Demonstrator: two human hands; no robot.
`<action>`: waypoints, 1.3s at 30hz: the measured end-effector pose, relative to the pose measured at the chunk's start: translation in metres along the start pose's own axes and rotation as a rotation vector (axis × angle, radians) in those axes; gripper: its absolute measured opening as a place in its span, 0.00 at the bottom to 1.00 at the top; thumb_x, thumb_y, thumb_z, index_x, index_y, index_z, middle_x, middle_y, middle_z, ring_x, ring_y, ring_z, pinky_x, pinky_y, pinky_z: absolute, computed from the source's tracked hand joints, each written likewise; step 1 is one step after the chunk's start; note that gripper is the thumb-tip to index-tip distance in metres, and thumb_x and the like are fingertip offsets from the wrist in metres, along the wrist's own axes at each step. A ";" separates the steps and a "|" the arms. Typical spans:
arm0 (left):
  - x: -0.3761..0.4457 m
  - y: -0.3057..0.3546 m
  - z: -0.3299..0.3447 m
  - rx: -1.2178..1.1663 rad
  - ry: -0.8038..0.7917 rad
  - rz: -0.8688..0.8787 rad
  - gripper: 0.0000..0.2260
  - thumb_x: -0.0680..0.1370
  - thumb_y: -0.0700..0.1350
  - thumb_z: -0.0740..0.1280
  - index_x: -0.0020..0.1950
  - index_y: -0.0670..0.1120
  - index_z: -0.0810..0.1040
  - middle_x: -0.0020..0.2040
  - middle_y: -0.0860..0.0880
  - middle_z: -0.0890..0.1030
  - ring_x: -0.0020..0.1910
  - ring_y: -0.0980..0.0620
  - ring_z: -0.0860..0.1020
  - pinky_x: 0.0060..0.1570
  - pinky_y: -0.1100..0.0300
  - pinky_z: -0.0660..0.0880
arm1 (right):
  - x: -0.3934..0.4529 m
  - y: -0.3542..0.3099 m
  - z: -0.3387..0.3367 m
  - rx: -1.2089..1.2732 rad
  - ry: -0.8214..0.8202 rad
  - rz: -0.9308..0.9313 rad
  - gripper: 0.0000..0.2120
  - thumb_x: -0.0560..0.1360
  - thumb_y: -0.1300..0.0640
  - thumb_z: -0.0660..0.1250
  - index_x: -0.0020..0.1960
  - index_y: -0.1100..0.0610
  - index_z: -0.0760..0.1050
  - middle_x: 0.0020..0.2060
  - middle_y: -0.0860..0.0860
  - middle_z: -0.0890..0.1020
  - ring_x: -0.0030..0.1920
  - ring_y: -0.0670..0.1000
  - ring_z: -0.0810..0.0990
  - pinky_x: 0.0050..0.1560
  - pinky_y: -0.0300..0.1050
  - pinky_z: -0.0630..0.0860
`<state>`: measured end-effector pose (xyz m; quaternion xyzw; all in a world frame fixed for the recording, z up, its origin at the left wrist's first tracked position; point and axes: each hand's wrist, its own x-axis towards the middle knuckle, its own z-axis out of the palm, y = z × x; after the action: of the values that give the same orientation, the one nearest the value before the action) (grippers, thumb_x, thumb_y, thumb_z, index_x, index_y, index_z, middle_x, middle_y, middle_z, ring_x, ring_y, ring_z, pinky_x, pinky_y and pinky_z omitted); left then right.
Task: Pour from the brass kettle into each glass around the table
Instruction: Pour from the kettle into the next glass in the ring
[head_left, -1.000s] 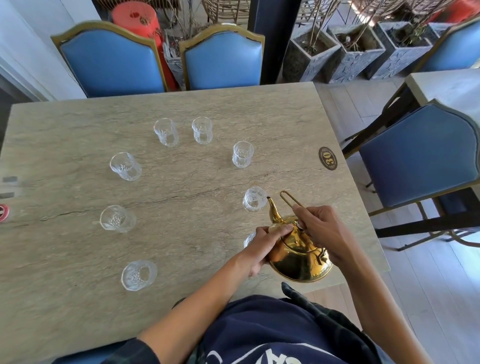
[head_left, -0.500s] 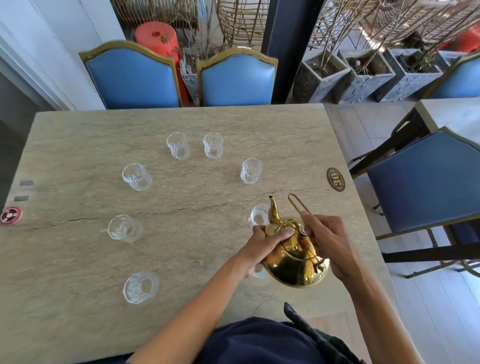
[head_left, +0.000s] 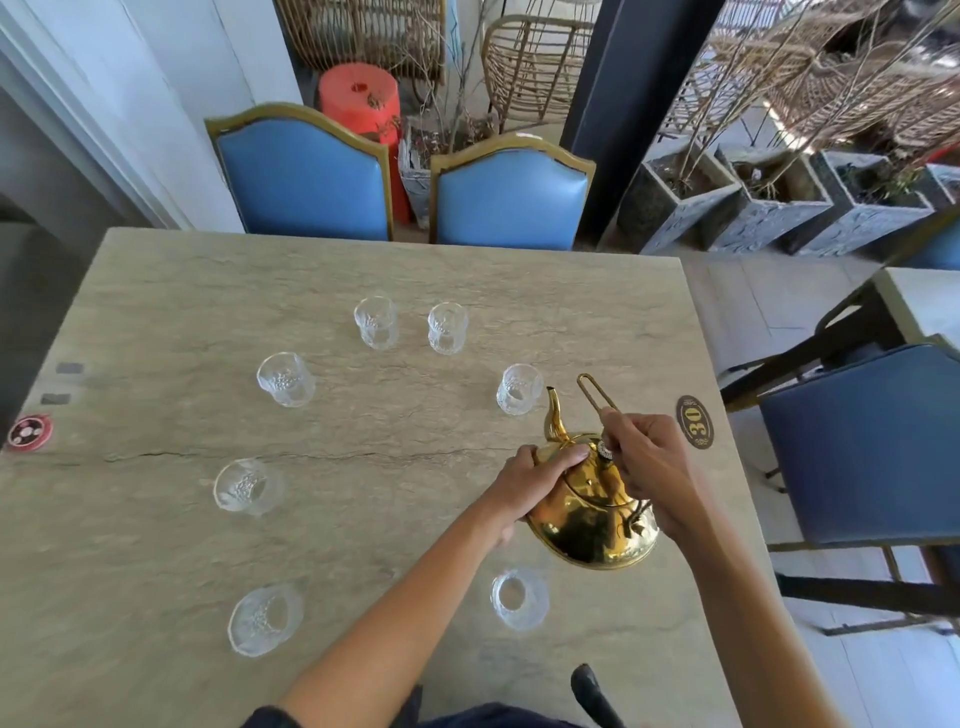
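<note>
Right hand fingers curl round the brass kettle handle. Left hand fingers lie flat, pressed together on its lid, spout beside the glass.

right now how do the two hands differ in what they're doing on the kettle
The left hand rests fingers flat across the lid of the brass kettle; the right hand curls round its wire handle. The left hand is on the side towards the table's middle, the right hand on the side towards the number plaque. Both touch the same kettle, tipped spout-forward.
</note>
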<state>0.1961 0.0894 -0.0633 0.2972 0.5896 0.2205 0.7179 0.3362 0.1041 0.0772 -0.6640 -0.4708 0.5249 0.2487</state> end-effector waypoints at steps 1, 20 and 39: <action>0.004 0.002 -0.001 -0.010 -0.006 -0.004 0.51 0.62 0.78 0.77 0.75 0.48 0.74 0.65 0.46 0.85 0.65 0.46 0.84 0.67 0.47 0.84 | 0.005 -0.003 0.000 -0.011 -0.003 0.007 0.21 0.84 0.53 0.63 0.33 0.58 0.70 0.23 0.47 0.65 0.21 0.45 0.61 0.23 0.38 0.59; 0.043 -0.007 0.001 -0.110 -0.021 -0.109 0.54 0.61 0.82 0.76 0.73 0.45 0.81 0.59 0.46 0.90 0.61 0.46 0.88 0.57 0.51 0.86 | 0.054 -0.005 0.002 -0.132 -0.038 0.104 0.19 0.83 0.50 0.64 0.36 0.58 0.74 0.26 0.50 0.67 0.23 0.46 0.63 0.26 0.42 0.60; 0.037 0.000 0.003 -0.066 -0.056 -0.123 0.23 0.80 0.69 0.72 0.53 0.48 0.81 0.43 0.50 0.84 0.44 0.52 0.83 0.42 0.58 0.79 | 0.051 -0.012 -0.002 -0.103 -0.031 0.101 0.19 0.83 0.51 0.64 0.36 0.60 0.74 0.26 0.51 0.67 0.23 0.46 0.62 0.23 0.39 0.59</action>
<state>0.2064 0.1136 -0.0898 0.2424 0.5789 0.1870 0.7557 0.3337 0.1546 0.0646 -0.6908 -0.4667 0.5220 0.1802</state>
